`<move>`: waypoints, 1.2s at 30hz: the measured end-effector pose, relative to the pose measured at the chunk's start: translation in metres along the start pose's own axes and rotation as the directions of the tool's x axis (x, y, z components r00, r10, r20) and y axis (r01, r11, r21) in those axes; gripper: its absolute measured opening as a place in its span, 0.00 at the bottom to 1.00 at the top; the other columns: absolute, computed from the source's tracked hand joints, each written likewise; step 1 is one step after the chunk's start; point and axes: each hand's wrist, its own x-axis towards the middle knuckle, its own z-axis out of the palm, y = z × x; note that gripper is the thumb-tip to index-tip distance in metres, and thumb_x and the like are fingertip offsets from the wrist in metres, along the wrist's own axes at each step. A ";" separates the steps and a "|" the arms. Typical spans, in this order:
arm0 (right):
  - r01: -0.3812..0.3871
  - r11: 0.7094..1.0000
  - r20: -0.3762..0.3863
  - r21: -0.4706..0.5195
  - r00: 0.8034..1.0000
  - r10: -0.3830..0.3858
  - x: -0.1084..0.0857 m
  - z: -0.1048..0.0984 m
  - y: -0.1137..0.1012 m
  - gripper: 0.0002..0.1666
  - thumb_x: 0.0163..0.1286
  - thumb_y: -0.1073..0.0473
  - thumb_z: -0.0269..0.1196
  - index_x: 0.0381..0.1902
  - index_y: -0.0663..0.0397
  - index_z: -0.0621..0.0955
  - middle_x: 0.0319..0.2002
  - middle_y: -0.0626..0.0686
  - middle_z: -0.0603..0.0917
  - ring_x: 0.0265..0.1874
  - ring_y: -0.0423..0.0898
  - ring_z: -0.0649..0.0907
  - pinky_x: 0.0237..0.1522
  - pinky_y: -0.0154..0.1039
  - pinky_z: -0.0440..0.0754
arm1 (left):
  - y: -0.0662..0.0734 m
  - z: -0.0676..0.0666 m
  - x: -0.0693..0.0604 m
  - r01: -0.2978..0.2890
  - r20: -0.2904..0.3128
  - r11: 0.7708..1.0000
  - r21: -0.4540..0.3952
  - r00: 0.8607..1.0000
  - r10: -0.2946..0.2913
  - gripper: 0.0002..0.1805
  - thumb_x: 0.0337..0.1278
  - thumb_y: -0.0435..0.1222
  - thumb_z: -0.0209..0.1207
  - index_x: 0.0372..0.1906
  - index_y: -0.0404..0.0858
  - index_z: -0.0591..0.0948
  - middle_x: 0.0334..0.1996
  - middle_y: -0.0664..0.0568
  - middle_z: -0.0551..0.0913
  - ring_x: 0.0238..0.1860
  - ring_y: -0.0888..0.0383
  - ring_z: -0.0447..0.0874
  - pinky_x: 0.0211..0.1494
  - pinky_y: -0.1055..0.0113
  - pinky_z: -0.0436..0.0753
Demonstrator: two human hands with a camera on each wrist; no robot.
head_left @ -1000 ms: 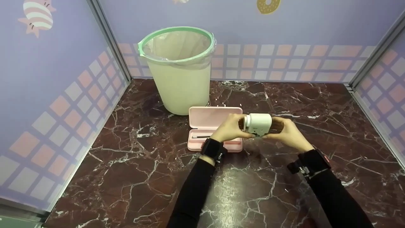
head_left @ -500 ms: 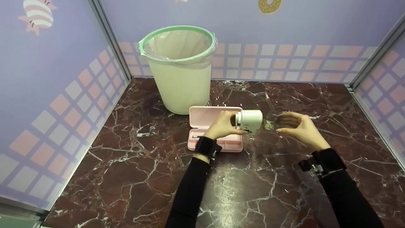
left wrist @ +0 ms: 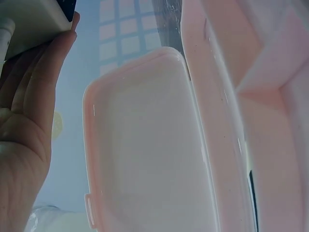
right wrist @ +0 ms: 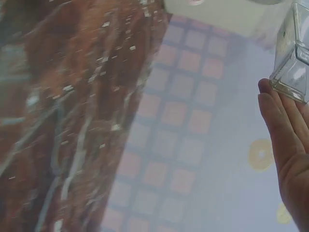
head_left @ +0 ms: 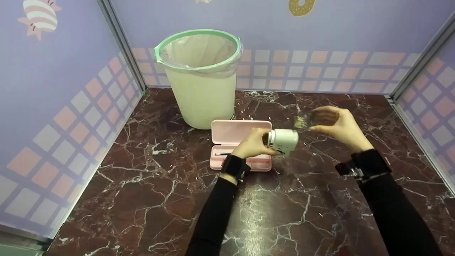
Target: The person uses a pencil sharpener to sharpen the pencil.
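Observation:
My left hand (head_left: 251,144) grips a white pencil sharpener body (head_left: 286,138) above the right end of an open pink pencil case (head_left: 241,132). In the left wrist view, the body's white corner (left wrist: 36,24) shows at upper left. Off to the right, my right hand (head_left: 343,128) pinches a small clear plastic shavings box (right wrist: 285,72), apart from the sharpener. In the head view, yellowish-green matter, apparently shavings (head_left: 300,122), shows through this box. A dark pencil (head_left: 222,154) lies in the case's tray, partly hidden by the left hand.
Behind the pencil case stands a tall pale trash bin (head_left: 204,96) with a green rim and a clear liner. Small white crumbs dot the dark marble tabletop (head_left: 142,199) near the bin's base. Patterned panels (head_left: 320,67) enclose the back and sides.
My right hand has pulled the clear shavings box away from the sharpener, then raised it farther back toward the rear panel. The left hand keeps its grip, shifting slightly.

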 end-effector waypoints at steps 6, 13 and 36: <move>0.031 0.998 0.004 -0.054 1.000 -0.031 0.031 0.011 -0.042 0.33 0.56 0.60 0.73 0.59 0.58 0.77 0.55 0.60 0.84 0.49 0.40 0.85 0.50 0.27 0.81 | 0.000 0.002 0.002 0.034 0.035 0.999 -0.033 0.999 -0.033 0.29 0.34 0.32 0.77 0.48 0.32 0.82 0.40 0.45 0.88 0.36 0.58 0.85 0.43 0.73 0.83; 0.021 0.999 -0.021 -0.034 1.000 -0.021 0.077 0.029 -0.100 0.35 0.56 0.56 0.73 0.61 0.58 0.76 0.58 0.59 0.82 0.54 0.47 0.83 0.60 0.35 0.78 | 0.002 0.005 0.003 0.034 0.084 0.999 -0.015 0.996 -0.032 0.32 0.36 0.31 0.76 0.54 0.34 0.80 0.42 0.47 0.87 0.36 0.60 0.84 0.44 0.74 0.83; 0.061 0.940 -0.188 -0.336 0.974 -0.130 0.188 0.126 -0.193 0.36 0.62 0.50 0.70 0.63 0.60 0.74 0.56 0.55 0.81 0.54 0.45 0.78 0.60 0.32 0.73 | 0.000 0.023 0.009 -0.130 0.117 0.990 0.052 0.985 0.124 0.24 0.37 0.36 0.77 0.42 0.31 0.82 0.33 0.43 0.87 0.28 0.65 0.79 0.37 0.78 0.80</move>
